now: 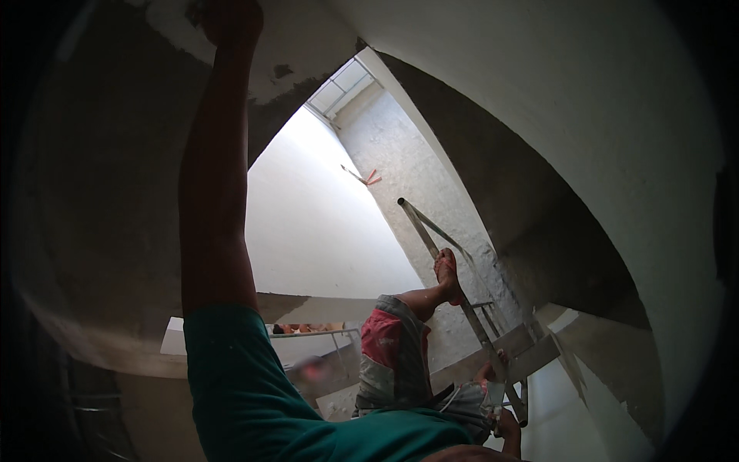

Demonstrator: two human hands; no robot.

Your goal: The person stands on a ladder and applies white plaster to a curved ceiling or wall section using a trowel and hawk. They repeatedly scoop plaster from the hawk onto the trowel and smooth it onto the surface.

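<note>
The left hand (231,19) is raised at the far left, its arm stretched straight out of a green sleeve (231,346). It seems to be up against the white patch (300,46) on the dark surface, though contact cannot be made out for sure. The top edge cuts it off and shadow covers the fingers, so I cannot tell how far they are bent or whether they hold the dark shape at their left.

The right hand cannot be picked out with certainty. Some skin (509,433) shows near right, by the low end of a pole (471,319), but whether it is an arm or a leg is unclear; so are its grip and the pale thing just beside it.

A foot (446,273) rests on the pole, below grey and red shorts (392,346). Left of the shorts, a reddish blur (312,369) hides its detail. The left and right borders sink into black.
</note>
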